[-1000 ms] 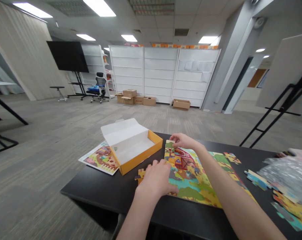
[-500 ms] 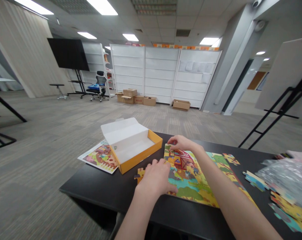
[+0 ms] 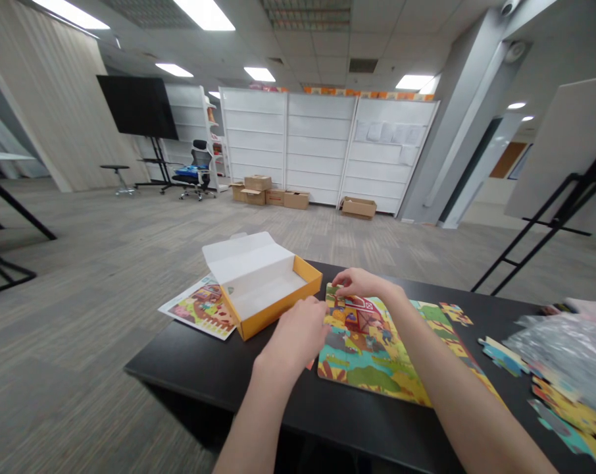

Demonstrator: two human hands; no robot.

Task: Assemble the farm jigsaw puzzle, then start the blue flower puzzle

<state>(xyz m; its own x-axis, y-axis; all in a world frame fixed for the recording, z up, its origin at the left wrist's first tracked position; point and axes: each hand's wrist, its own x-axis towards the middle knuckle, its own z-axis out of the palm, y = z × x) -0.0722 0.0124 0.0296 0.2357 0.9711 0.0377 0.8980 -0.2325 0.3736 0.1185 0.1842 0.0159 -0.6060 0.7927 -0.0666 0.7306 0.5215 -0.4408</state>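
Observation:
A colourful farm jigsaw puzzle (image 3: 377, 349) lies partly assembled on the black table (image 3: 219, 368). My right hand (image 3: 361, 284) reaches across it, fingers pinched on the piece at the puzzle's far left corner (image 3: 333, 294). My left hand (image 3: 295, 336) hovers at the puzzle's left edge, beside the yellow box (image 3: 283, 304), fingers curled down. A thin orange sliver of a puzzle piece (image 3: 310, 364) shows under its palm; the rest is hidden.
The open yellow box has a white lid (image 3: 246, 257) folded back. A printed picture sheet (image 3: 202, 307) lies left of it. Loose puzzle pieces (image 3: 500, 352) and a crumpled clear plastic bag (image 3: 567, 355) sit at the right. A black easel (image 3: 559, 217) stands behind.
My left hand has lifted off the puzzle's left edge and shifted left and up; the loose piece that lay beside it is no longer on the table. The right hand stays at the corner.

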